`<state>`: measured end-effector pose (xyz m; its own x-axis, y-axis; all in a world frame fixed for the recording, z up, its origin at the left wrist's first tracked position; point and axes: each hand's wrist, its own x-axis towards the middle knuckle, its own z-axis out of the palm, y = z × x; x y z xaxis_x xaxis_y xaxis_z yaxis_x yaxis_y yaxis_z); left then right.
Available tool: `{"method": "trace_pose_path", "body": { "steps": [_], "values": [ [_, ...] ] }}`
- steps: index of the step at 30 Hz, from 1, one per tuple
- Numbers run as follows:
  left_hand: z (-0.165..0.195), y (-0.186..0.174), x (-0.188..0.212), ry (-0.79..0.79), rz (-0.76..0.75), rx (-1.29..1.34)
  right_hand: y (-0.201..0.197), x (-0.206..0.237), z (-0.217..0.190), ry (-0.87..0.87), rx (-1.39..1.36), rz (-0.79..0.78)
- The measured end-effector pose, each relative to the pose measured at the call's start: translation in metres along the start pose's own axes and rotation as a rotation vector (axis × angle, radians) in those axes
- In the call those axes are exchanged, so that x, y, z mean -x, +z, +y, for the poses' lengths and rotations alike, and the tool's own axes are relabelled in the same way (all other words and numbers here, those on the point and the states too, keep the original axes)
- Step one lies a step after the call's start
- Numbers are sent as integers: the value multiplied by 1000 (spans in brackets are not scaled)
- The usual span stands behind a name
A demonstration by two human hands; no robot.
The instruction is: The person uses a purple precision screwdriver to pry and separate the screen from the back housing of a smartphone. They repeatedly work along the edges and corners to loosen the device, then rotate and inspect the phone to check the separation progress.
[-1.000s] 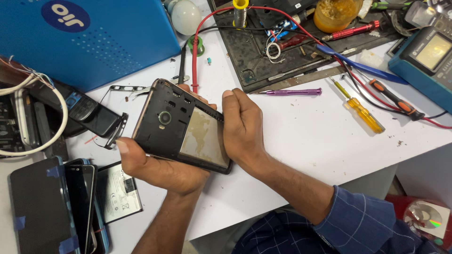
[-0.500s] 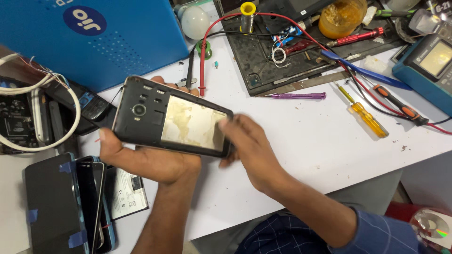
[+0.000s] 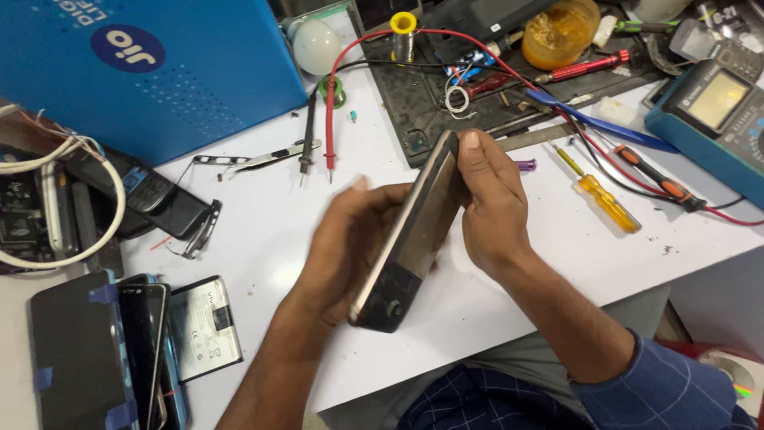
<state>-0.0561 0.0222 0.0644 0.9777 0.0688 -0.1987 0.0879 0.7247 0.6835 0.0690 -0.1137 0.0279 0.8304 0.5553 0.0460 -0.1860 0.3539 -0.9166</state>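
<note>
Standing almost on edge between both hands, the phone body [image 3: 414,239] runs its long axis from about one o'clock, up by the dark repair mat [image 3: 422,103], down to about seven o'clock, toward the person's lap. The left hand [image 3: 350,247] lies at nine o'clock of it, palm and fingers cupped against its broad face and lower end, a clenched grip that carries most of the weight. The right hand [image 3: 489,207] sits at three o'clock, thumb on the upper edge and fingers pressed along the far face, so both grips clasp the same slab and neither is free; the right is nearer the top corner, the left nearer the bottom one. The phone body hangs above the white worktop [image 3: 263,239], not touching it. At far left lie stacked phones [image 3: 95,358] and a loose battery [image 3: 203,326]; at ten o'clock are tweezers [image 3: 274,155] and a blue box [image 3: 159,72]. To the right, at two to three o'clock, rest a yellow-handled screwdriver [image 3: 605,199] and a blue meter [image 3: 712,111] with red lead [image 3: 330,103]. Bare worktop lies just beneath and in front of the hands, with some grit scattered on it.
</note>
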Motion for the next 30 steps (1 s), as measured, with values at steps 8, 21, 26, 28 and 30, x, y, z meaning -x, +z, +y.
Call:
{"method": "trace_pose_path", "body": {
  "steps": [8,21,26,28,30],
  "values": [
    [-9,2,5,-6,69,-275,2,-6,11,-110,266,-145],
    [-22,1,0,72,145,-580,-2,-1,-8,-432,-40,-151],
    [-28,4,-4,17,134,-577,4,-2,-3,-481,-37,-105],
    [-31,5,-4,-8,118,-580,7,-1,-2,-510,-34,-84],
    [-34,6,-4,2,107,-588,9,-1,-1,-545,-37,-56]
  ]
}}
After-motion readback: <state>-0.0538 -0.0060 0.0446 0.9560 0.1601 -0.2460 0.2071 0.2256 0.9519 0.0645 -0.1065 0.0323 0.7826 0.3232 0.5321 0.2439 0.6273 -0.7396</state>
